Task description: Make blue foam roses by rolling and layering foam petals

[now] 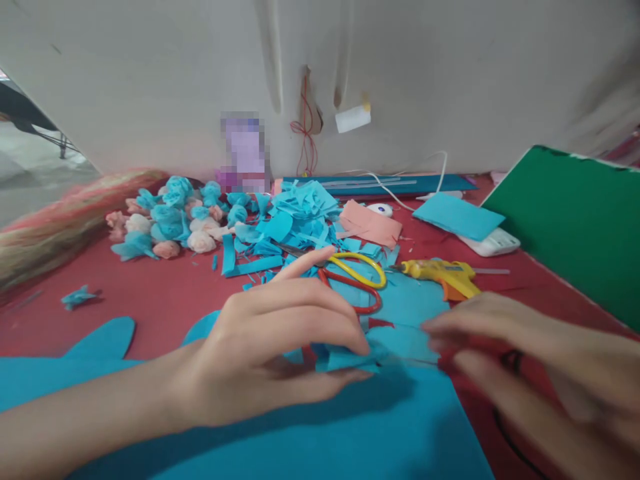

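Along the back rises a pale grey, streaked wall (175, 80). At its foot runs a table spread with a smooth red covering (165, 287), and a flat dark green board (570, 220) takes up the right side. Nearest the wearer, a large flat sheet of blue paper (240, 447) spans the front. At the left edge lies a long bundle of pale and pink mesh-like material (75, 220); beside it sits a cluster of crinkled paper flowers in blue, pink and white (170, 220), next to a loose heap of blue paper scraps (300, 207). A yellow plastic glue gun with an orange trigger (440, 270) rests toward the right, and scissors with one yellow and one red handle loop (361, 256) lie just beyond the left hand (280, 333).

Above the sheet, that hand pinches a small gathered piece of blue paper (345, 359), one outer finger jutting toward the scissors. The right hand (530, 340) is blurred, so its grip is hard to confirm, but it seems to hold a fine dark strand (417, 361) reaching the gathered end.

The step in hand looks like binding that end. The next move likely calls for a steady left pinch and gentle, even tension from the right.
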`<state>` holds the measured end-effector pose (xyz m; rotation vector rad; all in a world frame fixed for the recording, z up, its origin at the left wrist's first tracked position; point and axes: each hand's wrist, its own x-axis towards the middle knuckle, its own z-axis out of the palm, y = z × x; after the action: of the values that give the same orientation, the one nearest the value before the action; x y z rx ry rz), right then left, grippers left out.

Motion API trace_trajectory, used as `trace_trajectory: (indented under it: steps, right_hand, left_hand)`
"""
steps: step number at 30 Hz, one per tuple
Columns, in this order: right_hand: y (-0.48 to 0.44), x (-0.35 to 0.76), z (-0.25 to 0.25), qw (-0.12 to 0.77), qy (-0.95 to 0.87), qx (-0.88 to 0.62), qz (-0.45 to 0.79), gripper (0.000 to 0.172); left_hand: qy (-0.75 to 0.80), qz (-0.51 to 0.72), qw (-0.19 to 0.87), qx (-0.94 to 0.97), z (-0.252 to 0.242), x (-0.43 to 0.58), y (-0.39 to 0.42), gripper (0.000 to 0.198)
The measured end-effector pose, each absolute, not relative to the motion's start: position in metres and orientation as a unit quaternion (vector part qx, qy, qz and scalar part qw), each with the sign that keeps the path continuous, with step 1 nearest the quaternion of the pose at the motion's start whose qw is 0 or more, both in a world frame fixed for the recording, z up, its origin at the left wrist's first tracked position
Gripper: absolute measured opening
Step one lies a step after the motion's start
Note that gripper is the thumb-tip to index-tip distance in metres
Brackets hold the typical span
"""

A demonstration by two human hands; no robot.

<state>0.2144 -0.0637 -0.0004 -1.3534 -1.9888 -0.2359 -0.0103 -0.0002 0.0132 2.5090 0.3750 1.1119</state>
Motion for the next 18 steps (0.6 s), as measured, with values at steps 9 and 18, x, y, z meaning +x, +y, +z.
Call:
trace_trajectory:
  steps: [9, 18]
  right_hand:
    - [-0.060, 0.175, 0.000, 0.415, -0.813, -0.405, -0.047, 0.006]
    - [-0.073, 0.168, -0.005, 0.401, -0.780, -0.459, -0.145, 0.022]
  left_hand:
    - [0.113, 0.358, 0.179, 0.909, 0.019, -0.012, -0.003, 0.005]
    - [0.085, 0.356, 0.153, 0.918, 0.018, -0.014, -0.001, 0.007]
